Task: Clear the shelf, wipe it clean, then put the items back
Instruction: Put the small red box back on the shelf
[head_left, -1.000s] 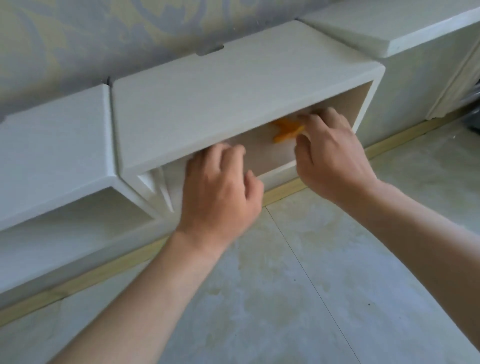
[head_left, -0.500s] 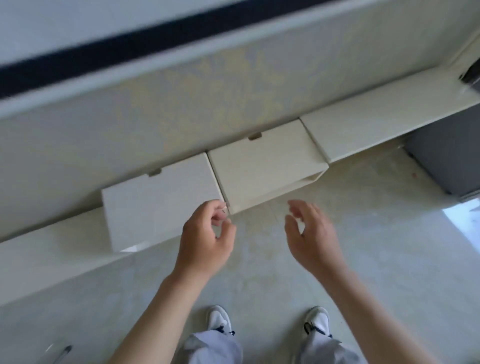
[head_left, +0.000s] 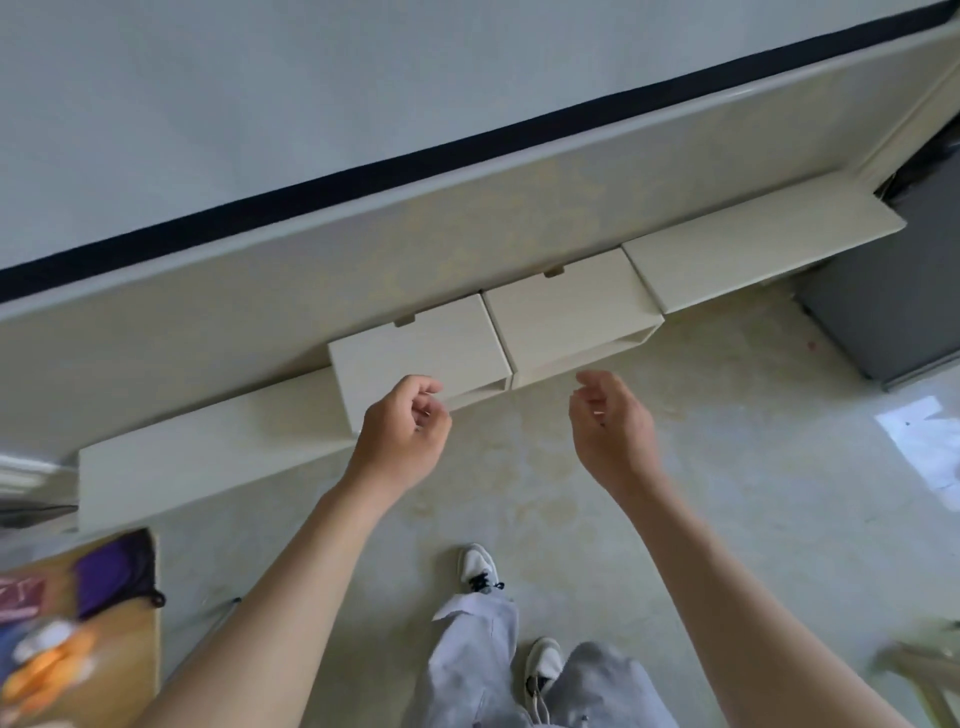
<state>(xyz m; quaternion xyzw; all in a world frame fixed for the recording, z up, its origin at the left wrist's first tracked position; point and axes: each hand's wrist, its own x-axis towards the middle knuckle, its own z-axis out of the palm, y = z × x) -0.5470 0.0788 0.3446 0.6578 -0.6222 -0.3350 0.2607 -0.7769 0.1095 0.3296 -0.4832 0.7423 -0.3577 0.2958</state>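
From a standing height I look down on a low white wall unit with two box-shaped shelf cubbies, a left one (head_left: 415, 348) and a right one (head_left: 569, 312). Their insides are hidden from this angle. My left hand (head_left: 402, 431) hovers over the front edge of the left cubby with fingers loosely curled and nothing in it. My right hand (head_left: 610, 426) hangs above the floor in front of the right cubby, fingers apart and empty. At the lower left, a wooden surface (head_left: 137, 639) carries blurred items: a purple pouch (head_left: 111, 571) and something orange and white (head_left: 47, 660).
Long low ledges (head_left: 758, 249) flank the cubbies along the wall. A dark grey cabinet (head_left: 893, 306) stands at the right. A sheet of paper (head_left: 930, 441) lies on the pale floor. My legs and white shoes (head_left: 480, 566) are below.
A second ago both hands were reaching into the cubby by an orange thing. The view has since risen to standing height and drawn back; both hands are out of the shelf and empty.
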